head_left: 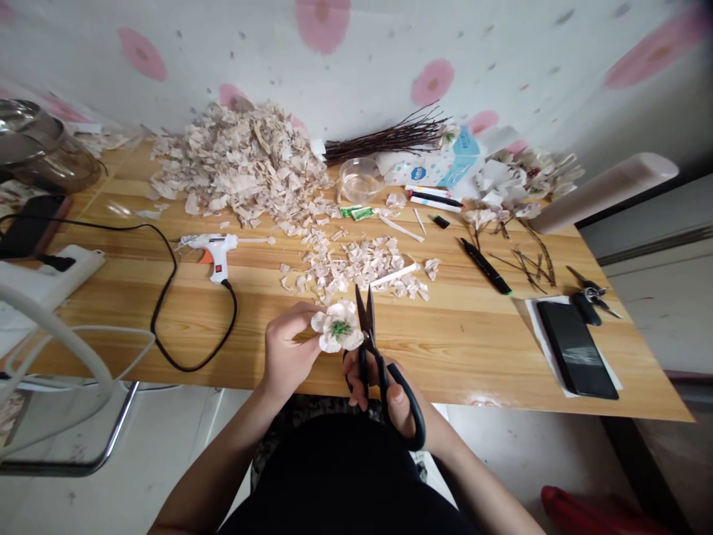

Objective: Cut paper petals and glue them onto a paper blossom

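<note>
My left hand (287,349) pinches a pale pink artificial flower (337,327) with a green centre, holding it just above the table's near edge. My right hand (390,401) has its fingers through the loops of black-handled scissors (366,319). The steel blades point away from me, slightly apart, right beside the flower's right petals. The hands are close together, and the flower's underside is hidden.
A wooden table (462,349) holds a large heap of pale petals (239,163), a smaller scatter (350,264), a hot glue gun (217,253) with black cord, a twig bundle (390,137), a glass bowl (361,180), markers (434,199), and a phone (576,349).
</note>
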The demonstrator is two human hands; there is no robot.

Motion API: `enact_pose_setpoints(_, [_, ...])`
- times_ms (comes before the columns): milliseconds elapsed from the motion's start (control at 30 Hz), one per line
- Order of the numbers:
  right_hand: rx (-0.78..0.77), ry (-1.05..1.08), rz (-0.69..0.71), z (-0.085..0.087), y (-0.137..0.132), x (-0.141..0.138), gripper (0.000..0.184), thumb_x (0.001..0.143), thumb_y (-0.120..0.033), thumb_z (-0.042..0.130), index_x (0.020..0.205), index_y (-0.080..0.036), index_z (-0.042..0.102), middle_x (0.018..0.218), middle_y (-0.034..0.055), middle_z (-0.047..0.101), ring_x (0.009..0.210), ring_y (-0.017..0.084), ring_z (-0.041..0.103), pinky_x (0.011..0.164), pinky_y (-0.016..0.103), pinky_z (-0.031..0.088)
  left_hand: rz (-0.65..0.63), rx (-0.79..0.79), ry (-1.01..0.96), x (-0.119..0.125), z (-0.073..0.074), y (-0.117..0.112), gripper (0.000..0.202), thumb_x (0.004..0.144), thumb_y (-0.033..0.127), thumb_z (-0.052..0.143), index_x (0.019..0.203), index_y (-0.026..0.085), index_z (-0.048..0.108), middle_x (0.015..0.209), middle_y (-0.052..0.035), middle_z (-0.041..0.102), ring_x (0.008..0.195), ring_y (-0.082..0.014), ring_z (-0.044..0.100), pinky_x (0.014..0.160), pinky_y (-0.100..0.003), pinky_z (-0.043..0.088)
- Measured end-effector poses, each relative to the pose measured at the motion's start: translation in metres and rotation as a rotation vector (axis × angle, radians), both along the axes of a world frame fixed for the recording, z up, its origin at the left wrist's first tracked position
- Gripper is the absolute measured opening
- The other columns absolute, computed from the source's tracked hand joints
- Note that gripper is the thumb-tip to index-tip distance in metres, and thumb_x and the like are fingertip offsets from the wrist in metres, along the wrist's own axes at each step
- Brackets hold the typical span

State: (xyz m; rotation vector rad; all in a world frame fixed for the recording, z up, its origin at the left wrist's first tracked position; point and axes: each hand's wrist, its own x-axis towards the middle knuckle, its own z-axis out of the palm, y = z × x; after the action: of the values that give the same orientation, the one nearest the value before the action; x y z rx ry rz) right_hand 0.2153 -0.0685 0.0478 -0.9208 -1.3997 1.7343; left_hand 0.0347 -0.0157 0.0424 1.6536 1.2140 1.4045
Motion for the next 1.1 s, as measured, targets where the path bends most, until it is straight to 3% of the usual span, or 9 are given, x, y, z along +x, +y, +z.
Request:
enact_pose_setpoints(233, [-0.090, 0.017, 0.265, 0.010, 0.010, 0.039, 0.085, 0.072, -0.089, 0.031, 0.104, -0.014, 0.057, 0.068, -0.0025, 0.042, 0.055, 0.014, 0.045, 0.059, 0.034, 0.054, -0.050, 0.079, 0.045, -0.012, 0.000, 0.003, 0.011, 0.075, 0.007, 0.071, 0.070, 0.017, 0.073, 0.076, -0.0045, 0.071, 0.067, -0.0159, 0.065, 0.060, -0.023, 0.050])
enact_pose_setpoints(433, [-0.239, 0.057, 0.389, 0.019, 0.005, 0.044, 0.085, 0.070, -0.089, 0.033, 0.103, -0.015, 0.058, 0.067, -0.0039, 0.040, 0.052, 0.012, 0.041, 0.060, 0.034, 0.054, -0.086, 0.180, 0.084, -0.021, 0.003, 0.010, 0.012, 0.078, 0.010, 0.070, 0.069, 0.018, 0.072, 0.076, -0.0052, 0.072, 0.069, -0.0164, 0.066, 0.062, -0.024, 0.051])
enact_pose_setpoints(667, [-0.319, 0.008, 0.378, 0.030, 0.002, 0.035, 0.085, 0.064, -0.092, 0.035, 0.094, -0.015, 0.056, 0.067, -0.0038, 0.042, 0.050, 0.011, 0.042, 0.058, 0.033, 0.053, -0.095, 0.197, 0.123, -0.023, 0.003, 0.009, 0.011, 0.080, 0.012, 0.070, 0.070, 0.018, 0.071, 0.075, -0.0041, 0.071, 0.069, -0.0156, 0.065, 0.062, -0.024, 0.050])
enact_pose_setpoints(867, [-0.287, 0.006, 0.361, 0.026, 0.002, 0.033, 0.087, 0.065, -0.092, 0.032, 0.092, -0.013, 0.055, 0.066, -0.0041, 0.042, 0.047, 0.008, 0.041, 0.053, 0.028, 0.052, -0.115, 0.200, 0.120, -0.023, 0.002, 0.009, 0.014, 0.078, 0.005, 0.070, 0.071, 0.017, 0.070, 0.077, -0.0042, 0.071, 0.070, -0.0150, 0.064, 0.063, -0.024, 0.050])
enact_pose_setpoints(1100, [-0.293, 0.014, 0.367, 0.024, 0.003, 0.034, 0.086, 0.066, -0.091, 0.035, 0.092, -0.012, 0.056, 0.066, -0.0039, 0.042, 0.047, 0.007, 0.043, 0.053, 0.026, 0.052, -0.118, 0.210, 0.157, -0.021, 0.004, 0.009, 0.017, 0.080, 0.008, 0.067, 0.066, 0.018, 0.068, 0.074, -0.0049, 0.070, 0.067, -0.0158, 0.064, 0.060, -0.025, 0.050])
